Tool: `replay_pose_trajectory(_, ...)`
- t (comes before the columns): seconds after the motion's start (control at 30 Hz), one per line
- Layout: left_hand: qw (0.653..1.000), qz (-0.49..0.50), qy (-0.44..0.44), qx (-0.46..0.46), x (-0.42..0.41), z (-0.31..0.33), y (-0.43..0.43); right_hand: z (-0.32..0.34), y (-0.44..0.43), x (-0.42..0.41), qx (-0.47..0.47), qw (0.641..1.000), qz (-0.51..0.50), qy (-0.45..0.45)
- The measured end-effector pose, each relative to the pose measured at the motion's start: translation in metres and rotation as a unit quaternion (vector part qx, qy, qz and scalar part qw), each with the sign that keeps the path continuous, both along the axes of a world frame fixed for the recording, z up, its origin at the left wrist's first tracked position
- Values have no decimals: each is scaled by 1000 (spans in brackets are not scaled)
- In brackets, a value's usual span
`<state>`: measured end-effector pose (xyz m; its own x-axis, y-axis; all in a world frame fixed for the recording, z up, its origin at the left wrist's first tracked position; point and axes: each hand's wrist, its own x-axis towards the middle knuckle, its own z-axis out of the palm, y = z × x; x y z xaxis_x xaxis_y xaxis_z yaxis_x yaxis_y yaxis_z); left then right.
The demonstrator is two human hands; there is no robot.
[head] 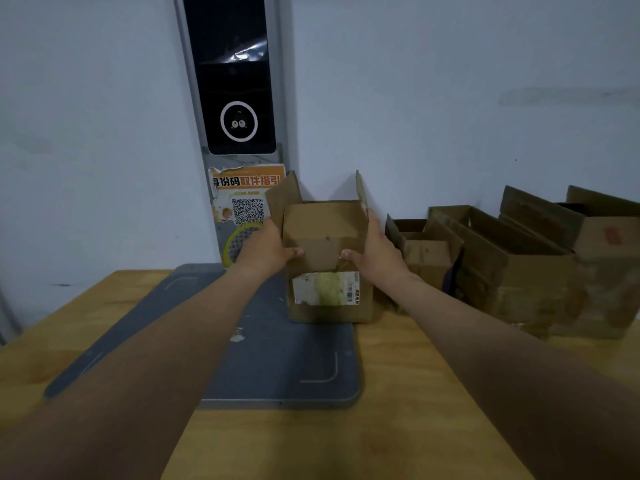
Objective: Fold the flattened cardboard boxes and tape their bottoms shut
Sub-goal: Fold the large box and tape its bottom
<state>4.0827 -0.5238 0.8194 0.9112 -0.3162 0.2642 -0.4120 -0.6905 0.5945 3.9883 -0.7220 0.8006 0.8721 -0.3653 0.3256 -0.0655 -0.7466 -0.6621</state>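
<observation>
A grey mat (284,362) lies on the wooden table (398,427).

This looks like a parcel pickup or packing station. A tall scanning terminal (235,98) with a dark screen stands against the bare white wall, with a torn orange QR-code poster (246,199) below it. A wooden counter (381,410) carries a grey mat (277,358), and used, open cardboard boxes (512,258) crowd its right side

A wooden table (346,438) fills the lower frame. A grey mat (277,358) lies at its centre with a cardboard box (329,306) standing on the mat's far right corner. More boxes (519,271) crowd the table's right edge.
</observation>
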Motion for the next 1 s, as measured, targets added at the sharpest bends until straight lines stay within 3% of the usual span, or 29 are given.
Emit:
replay_pose_trajectory(0.17, 999, 12, 29, 16, -29, -2, 27, 8, -4, -37, 2, 998, -13, 64)
replay_pose_trajectory(0.3, 994, -39, 68, -71, -88, 5, 49, 16, 6, -91, -16, 997, -15, 80)
replay_pose_trajectory(0.5, 957, -176, 131, -190, -239, 13, 69, 37, 59, -209, 68, 989, 127, -24)
replay_pose_trajectory(0.63, 929, -240, 151, -239, -325, 7, 72, 45, 81, -280, 117, 975, 184, -29)
replay_pose_trajectory(0.83, 899, -292, 163, -284, -396, -4, 68, 38, 88, -349, 163, 973, 116, -111)
replay_pose_trajectory(1.0, 877, -212, 197, -384, -421, -9, 58, 23, 90, -383, 98, 968, 106, -204)
